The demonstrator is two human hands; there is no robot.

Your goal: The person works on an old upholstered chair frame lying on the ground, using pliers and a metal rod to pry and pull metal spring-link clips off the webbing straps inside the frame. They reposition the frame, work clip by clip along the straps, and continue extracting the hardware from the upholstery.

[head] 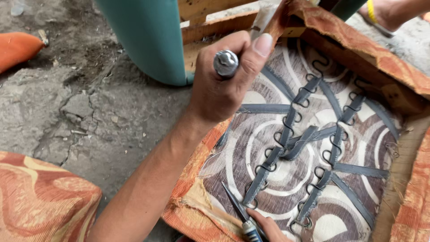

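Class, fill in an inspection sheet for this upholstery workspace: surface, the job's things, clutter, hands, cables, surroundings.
Surface: cracked concrete floor, dusty.
Job's things: upturned seat frame with orange patterned fabric; grey webbing straps hooked with wire springs across swirl-patterned lining.
Clutter: small debris on the floor.
Hands: left hand fisted round a metal-capped tool handle; right hand holds a thin pointed tool at the fabric edge.
Cables: nothing seen.
Surroundings: teal post, orange cushion, another person's foot.

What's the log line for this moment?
left hand: grips metal-capped tool handle | right hand: holds thin pointed tool by orange fabric | seat straps: hooked
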